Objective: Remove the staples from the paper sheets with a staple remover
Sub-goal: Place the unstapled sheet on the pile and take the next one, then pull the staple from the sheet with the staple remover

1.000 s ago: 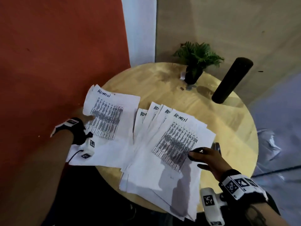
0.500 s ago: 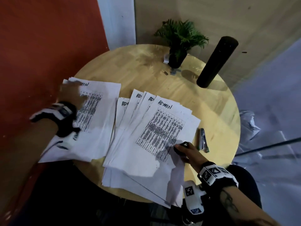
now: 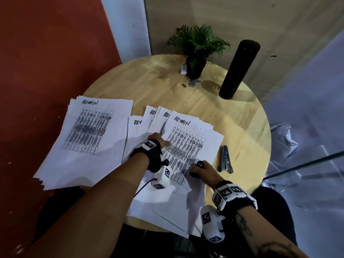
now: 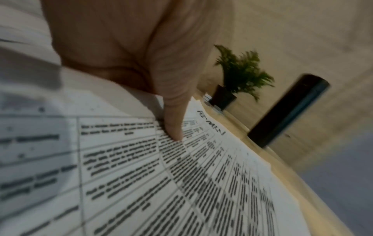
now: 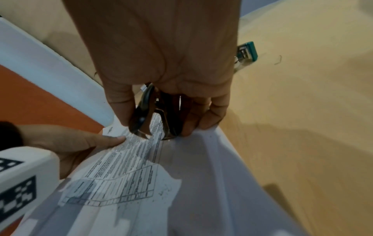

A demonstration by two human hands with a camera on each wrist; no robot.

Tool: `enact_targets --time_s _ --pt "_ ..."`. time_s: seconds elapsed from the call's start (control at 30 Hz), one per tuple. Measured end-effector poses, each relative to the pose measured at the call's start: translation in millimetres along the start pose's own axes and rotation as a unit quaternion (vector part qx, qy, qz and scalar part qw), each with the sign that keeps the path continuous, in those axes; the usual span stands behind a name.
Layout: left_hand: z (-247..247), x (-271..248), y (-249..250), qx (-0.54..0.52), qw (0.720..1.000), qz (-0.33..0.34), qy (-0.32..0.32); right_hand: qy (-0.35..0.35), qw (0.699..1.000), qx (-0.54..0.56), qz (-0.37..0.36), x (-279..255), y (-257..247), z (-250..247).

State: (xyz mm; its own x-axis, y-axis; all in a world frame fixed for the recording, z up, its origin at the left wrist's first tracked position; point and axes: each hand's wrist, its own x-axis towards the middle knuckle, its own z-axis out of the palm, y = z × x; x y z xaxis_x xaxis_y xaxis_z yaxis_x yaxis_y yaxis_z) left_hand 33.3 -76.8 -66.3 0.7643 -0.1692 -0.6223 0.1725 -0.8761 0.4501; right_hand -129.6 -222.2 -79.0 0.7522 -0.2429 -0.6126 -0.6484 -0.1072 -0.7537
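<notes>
A fanned stack of printed sheets marked ADMIN (image 3: 188, 146) lies on the round wooden table (image 3: 242, 127). My left hand (image 3: 160, 139) lies flat on the top sheet, its thumb (image 4: 173, 127) pressing the print. My right hand (image 3: 201, 168) grips a black staple remover (image 5: 153, 115) at the sheet's right edge, with the remover's claws down on the paper. Its fingertips (image 5: 187, 129) touch the paper edge. No staple in the sheets can be made out.
A second pile of ADMIN sheets (image 3: 89, 146) overhangs the table's left edge. A teal and metal stapler (image 3: 226, 159) lies right of my right hand, with a loose staple (image 5: 278, 59) beyond it. A potted plant (image 3: 197, 53) and a black cylinder (image 3: 239, 69) stand at the back.
My left hand has left the left pile and come across onto the fanned stack. My right hand has stayed at the stack's right edge with the remover.
</notes>
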Motion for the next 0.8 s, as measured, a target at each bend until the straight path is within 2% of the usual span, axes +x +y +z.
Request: enact_targets --time_s 0.17,0.3,0.4,0.5,0.57,0.63,0.73,0.8 --pt "3.7 0.3 -37.7 -0.114 0.993 -0.026 -0.02 0.018 1.0 0.013 -0.005 5.5 6.0 -9.4" --pt "14.0 -7.2 -53.7 -0.183 0.981 0.044 0.042 -0.001 1.0 0.011 -0.018 0.2 -2.8 -17.4" --pt "9.7 -27.2 -47.5 -0.289 0.947 0.114 0.087 0.031 0.998 0.028 -0.046 -5.6 -15.4 -29.5" --pt "-5.8 -60.8 -35.6 -0.393 0.899 0.165 0.098 0.071 0.986 0.114 -0.096 -15.4 -38.9 -51.0" --pt "-17.6 -79.8 -31.5 -0.423 0.882 0.192 0.08 0.045 0.974 0.187 -0.118 -21.2 -61.3 -64.0" --pt "-30.4 -91.9 -30.9 -0.428 0.875 0.216 0.065 -0.015 0.959 0.247 -0.138 -26.0 -83.8 -73.7" --pt "-47.4 -100.3 -31.7 -0.426 0.87 0.243 0.045 -0.092 0.932 0.307 -0.172 -28.6 -107.5 -81.8" --pt "-56.1 -105.7 -33.3 -0.42 0.87 0.255 0.052 -0.127 0.923 0.308 -0.191 -37.8 -121.0 -83.3"
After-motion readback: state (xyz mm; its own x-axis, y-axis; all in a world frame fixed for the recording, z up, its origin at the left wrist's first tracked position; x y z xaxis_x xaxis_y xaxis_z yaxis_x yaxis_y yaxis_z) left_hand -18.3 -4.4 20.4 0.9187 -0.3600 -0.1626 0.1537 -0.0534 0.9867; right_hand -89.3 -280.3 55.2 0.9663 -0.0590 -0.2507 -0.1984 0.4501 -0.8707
